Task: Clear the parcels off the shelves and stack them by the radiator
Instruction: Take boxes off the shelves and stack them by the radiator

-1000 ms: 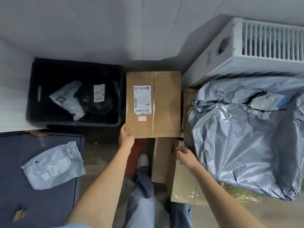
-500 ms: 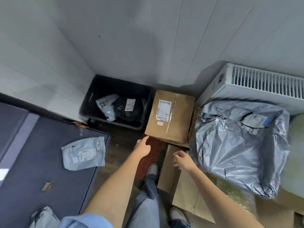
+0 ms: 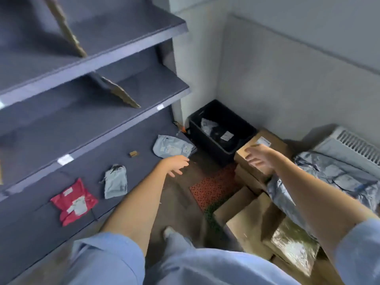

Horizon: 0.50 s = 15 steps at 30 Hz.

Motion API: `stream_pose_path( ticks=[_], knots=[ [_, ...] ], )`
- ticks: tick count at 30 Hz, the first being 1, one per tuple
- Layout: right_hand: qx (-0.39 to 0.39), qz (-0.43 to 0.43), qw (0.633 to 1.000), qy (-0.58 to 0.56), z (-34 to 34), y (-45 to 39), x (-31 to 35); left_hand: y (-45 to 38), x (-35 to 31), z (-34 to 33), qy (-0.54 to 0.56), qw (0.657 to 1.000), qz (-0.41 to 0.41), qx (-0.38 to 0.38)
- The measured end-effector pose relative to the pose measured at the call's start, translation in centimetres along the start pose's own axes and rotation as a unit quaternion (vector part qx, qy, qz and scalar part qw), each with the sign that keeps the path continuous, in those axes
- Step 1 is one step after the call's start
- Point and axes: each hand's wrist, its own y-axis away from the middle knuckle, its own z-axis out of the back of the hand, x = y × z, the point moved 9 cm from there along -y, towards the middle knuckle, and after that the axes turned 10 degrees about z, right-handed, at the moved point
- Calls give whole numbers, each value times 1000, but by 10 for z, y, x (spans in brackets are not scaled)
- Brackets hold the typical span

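With both the left hand (image 3: 175, 163) and right hand (image 3: 259, 159) spread and holding nothing, a hasty grab at the slick grey mailer (image 3: 171, 148) at centre frame risks it slipping off the bottom shelf (image 3: 41, 233).

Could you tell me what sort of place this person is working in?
Probably a small parcel storeroom or mailroom: dark shelves holding mailer bags such as a red one, cardboard boxes piled on the floor, and a black crate with more packets.
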Motion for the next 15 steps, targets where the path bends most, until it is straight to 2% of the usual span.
stream_pose_path(
  ticks=[4,9,12,15],
  knots=[
    [56,106,990,75,-95,30,118,70,116,72,117,989,14,-92],
    [214,220,942,139,-299,110,245,165,317,129,256,947,53,-188],
    [267,286,906,159,-439,185,293,235,464,128,358,898,78,-243],
    [364,329,850,192,-585,278,296,307,609,95,477,829,103,-271]
  ],
)
